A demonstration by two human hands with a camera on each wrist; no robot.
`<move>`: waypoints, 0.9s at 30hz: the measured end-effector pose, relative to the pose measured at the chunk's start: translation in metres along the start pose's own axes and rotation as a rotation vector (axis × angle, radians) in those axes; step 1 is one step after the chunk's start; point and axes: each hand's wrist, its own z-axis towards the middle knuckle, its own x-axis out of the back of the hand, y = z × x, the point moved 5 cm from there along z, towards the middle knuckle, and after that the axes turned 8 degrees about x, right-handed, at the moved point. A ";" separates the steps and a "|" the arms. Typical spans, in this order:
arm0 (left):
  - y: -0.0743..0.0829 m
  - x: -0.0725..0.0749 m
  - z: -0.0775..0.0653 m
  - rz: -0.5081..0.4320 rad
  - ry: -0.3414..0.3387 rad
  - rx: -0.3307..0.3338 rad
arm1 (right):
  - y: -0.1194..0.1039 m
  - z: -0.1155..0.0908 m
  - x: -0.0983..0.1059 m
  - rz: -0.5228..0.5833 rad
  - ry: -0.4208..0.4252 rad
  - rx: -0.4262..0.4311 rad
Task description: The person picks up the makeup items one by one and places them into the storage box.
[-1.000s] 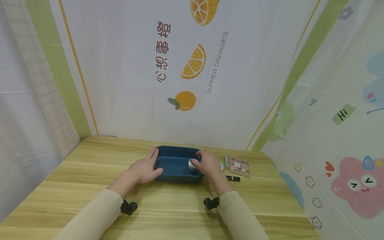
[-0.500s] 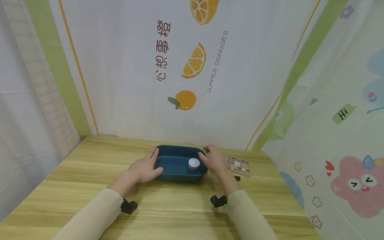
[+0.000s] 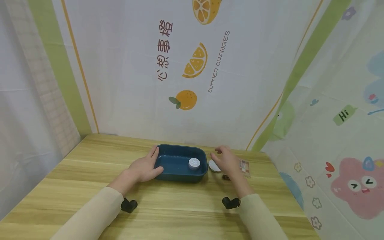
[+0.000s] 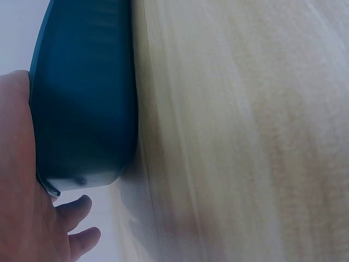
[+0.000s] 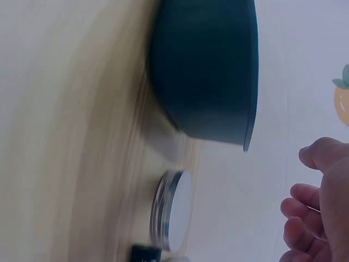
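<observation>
A dark blue rectangular basin (image 3: 180, 178) stands on the table. Inside it, near the right end, sits a small round white jar or lid (image 3: 194, 163) with a raised pattern on top. My left hand (image 3: 144, 169) rests against the basin's left end, thumb over the near rim and fingers extended along the outer side. Nothing is held in my right hand (image 3: 227, 162), which hovers with loosely bent fingers right of the basin. Below it lies a flat round silver tin (image 5: 173, 212) with a pale top, partly covered by the hand in the head view.
Partly hidden by my right hand and wrist are a short black tube (image 3: 225, 177) and a brown checked flat box (image 3: 244, 166). The wooden table (image 3: 174, 206) ends at a printed white curtain (image 3: 135, 100) behind the basin.
My right hand has let go of the white round thing inside the basin and moved right, out over the silver tin. My left hand and the basin stay put.
</observation>
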 end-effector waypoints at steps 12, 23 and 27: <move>0.002 0.002 -0.002 -0.018 0.001 0.003 | 0.034 -0.023 0.009 -0.071 -0.055 -0.015; 0.002 0.000 0.000 0.011 -0.010 0.003 | 0.065 -0.044 0.016 -0.017 -0.193 0.013; 0.001 0.000 0.000 0.009 -0.011 0.007 | 0.070 -0.049 0.017 -0.021 -0.263 0.012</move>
